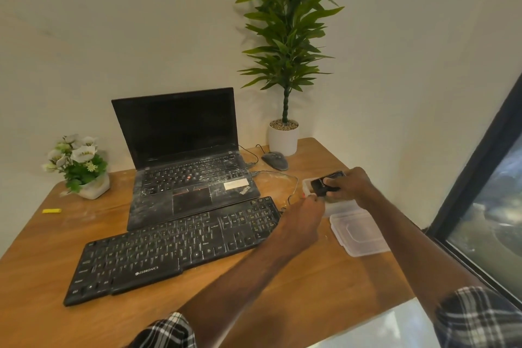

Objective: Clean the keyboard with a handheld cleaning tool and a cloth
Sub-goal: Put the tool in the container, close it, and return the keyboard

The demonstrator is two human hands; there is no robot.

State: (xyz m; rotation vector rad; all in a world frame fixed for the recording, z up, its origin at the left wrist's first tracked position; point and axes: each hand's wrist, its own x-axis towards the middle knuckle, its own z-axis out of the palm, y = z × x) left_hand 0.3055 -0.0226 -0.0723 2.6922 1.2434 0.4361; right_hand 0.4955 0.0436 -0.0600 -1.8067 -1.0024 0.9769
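Hazard: right hand (350, 186) grips black tool (320, 187) at clear box (341, 207) right of keyboard (175, 248); left hand (303, 217) at rim, hold unclear; snagged lift could tip box.

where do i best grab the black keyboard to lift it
Probably by its two short ends at once, coming in from left and right: the keyboard is long, thin and flat on the desk, and the laptop crowds its far edge.
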